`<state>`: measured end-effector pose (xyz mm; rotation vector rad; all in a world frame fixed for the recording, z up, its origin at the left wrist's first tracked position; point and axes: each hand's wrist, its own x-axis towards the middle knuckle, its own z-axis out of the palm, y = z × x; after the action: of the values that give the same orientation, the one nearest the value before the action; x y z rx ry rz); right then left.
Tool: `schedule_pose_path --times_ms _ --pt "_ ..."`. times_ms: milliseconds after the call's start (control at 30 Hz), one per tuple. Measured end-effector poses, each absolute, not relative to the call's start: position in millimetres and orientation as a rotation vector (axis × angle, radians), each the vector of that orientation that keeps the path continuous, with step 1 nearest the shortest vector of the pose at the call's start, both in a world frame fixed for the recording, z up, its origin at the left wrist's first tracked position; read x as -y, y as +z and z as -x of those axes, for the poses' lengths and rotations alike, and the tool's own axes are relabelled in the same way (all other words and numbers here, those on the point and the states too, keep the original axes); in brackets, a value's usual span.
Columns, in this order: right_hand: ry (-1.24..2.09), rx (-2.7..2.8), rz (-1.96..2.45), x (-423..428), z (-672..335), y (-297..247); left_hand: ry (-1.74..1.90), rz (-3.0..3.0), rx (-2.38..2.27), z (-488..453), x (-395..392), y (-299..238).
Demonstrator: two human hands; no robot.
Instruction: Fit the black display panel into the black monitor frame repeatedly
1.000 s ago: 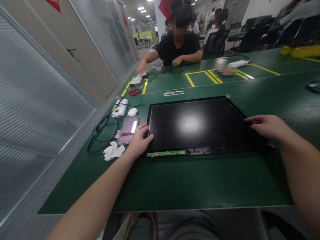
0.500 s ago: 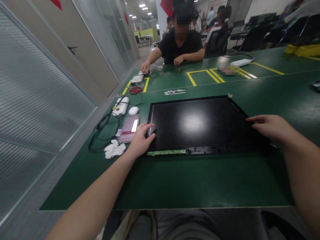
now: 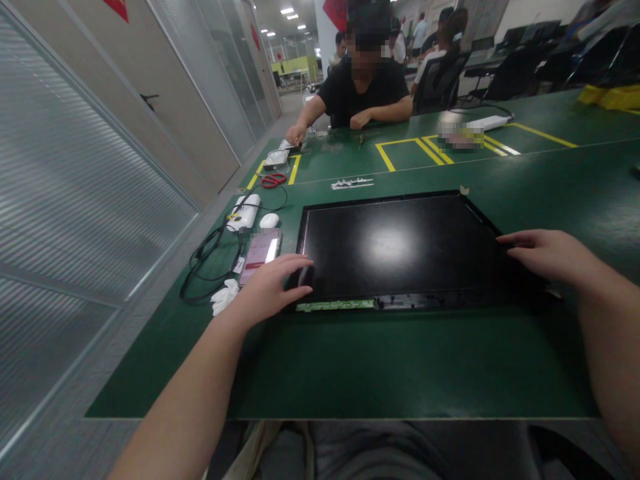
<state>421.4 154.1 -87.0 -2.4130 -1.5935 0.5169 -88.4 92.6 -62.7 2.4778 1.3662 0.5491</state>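
Note:
A black display panel [image 3: 385,250] lies flat in its black frame on the green table, a bright reflection in its middle. Along its near edge runs a narrow green circuit board strip [image 3: 336,305]. My left hand [image 3: 275,287] is at the panel's left edge, thumb and fingers spread apart, fingertips over the border. At the right edge is my right hand [image 3: 547,252], its fingers stretched out and the thumb a little below them. Its fingertips reach the frame; whether they press on it I cannot tell.
Left of the panel lie a phone [image 3: 261,253], crumpled white tissue [image 3: 225,297], a white mouse [image 3: 269,221], a white device [image 3: 244,213] and black cables [image 3: 200,257]. Beyond are red-handled scissors [image 3: 273,181] and thin white strips [image 3: 352,183]. A person [image 3: 370,93] sits opposite, one hand on a small device.
My left hand has slid toward me along the panel's left edge, its fingers now straighter. My right hand stays at the right edge. The view has shifted slightly.

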Motion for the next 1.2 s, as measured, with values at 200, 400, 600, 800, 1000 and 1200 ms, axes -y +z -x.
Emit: schedule_pose_path --times_ms 200,400,600,800,1000,1200 --pt "0.464 1.593 2.461 -151 -411 -78 0.430 -2.488 -1.218 92 -93 -63" --pt "0.454 1.615 2.434 -150 -409 -77 0.456 -2.503 -1.202 92 -94 -65" --pt "0.445 1.592 2.431 -151 -409 -78 0.427 -2.519 -1.203 90 -92 -65" --pt "0.502 1.485 2.406 -148 -408 -78 0.425 -2.525 -1.171 89 -91 -64" --pt "0.540 1.411 2.317 -150 -417 -88 0.405 -2.538 -1.149 89 -92 -65" --pt "0.546 1.359 2.301 -147 -408 -84 0.396 -2.543 -1.148 90 -91 -66"
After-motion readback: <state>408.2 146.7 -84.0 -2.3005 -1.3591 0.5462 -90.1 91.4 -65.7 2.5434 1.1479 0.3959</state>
